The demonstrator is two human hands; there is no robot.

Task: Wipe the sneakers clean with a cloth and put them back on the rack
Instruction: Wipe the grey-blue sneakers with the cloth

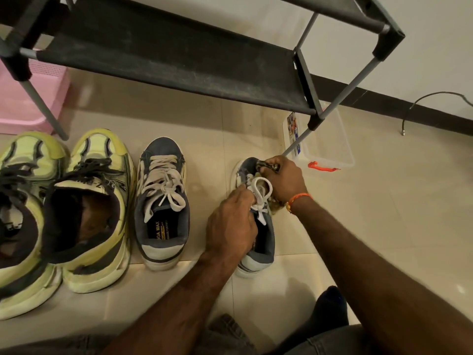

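Blue-grey sneaker (258, 242), suede-like upper, white rubber sole, white flat laces: stands on the floor tiles (384, 213), toe toward the rack, well right of its mate. Left hand (231, 224): fingers curled over the tongue and lace area, gripping the shoe from its left side. Right hand (284, 179): closed around a bunched cloth (267, 166), dark and mottled with a yellowish part showing beneath the palm, pressed against the toe and right flank of the shoe. An orange thread band (299, 198) circles the right wrist.

Second blue-grey sneaker (162, 203), same make, laces tied in a bow, printed insole; stands free on the tiles.

Pair of pale yellow-green sneakers (97, 211), bulky moulded soles, black laces, dark lining; side by side at far left, scuffed.

Shoe rack (179, 62): grey metal tubes, black plastic corner joints, black fabric shelves, dusty; lower shelf bare.

Clear plastic box (330, 144) with orange latch, beside the rack's right leg. Pink plastic basket (28, 98), behind the left leg. Black cable (430, 103) along the skirting.
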